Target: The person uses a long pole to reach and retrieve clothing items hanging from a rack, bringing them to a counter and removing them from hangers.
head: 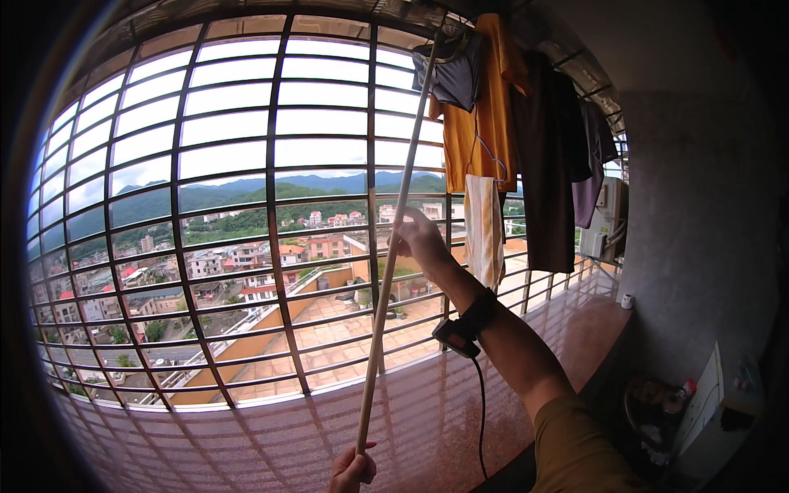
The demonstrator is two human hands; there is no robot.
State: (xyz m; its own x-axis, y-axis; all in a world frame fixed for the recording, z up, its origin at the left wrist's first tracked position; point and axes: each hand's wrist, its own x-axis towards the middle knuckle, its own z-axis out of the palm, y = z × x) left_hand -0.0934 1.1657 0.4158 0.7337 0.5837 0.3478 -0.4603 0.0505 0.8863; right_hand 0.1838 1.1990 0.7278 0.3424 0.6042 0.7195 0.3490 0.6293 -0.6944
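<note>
A long pale pole (383, 296) leans up from the lower middle to the hanging clothes. My left hand (352, 469) is wrapped around its lower end at the bottom edge. Higher up, my right hand (422, 240) is at the pole with fingers curled against it; the hand is slightly blurred. At the pole's top hangs a grey garment (456, 71), and whether the tip hooks anything there cannot be made out. Beside it is an orange shirt (474, 145). A striped towel (484, 228) hangs on a wire hanger (493, 161) below.
A metal window grille (271, 203) spans the front above a polished stone ledge (296, 444). Dark trousers (542, 185) and a purple garment (588, 179) hang farther right. A corded wrist device (459, 336) sits on my right forearm. An outdoor air-conditioner unit (603, 215) stands near the grey wall (690, 203).
</note>
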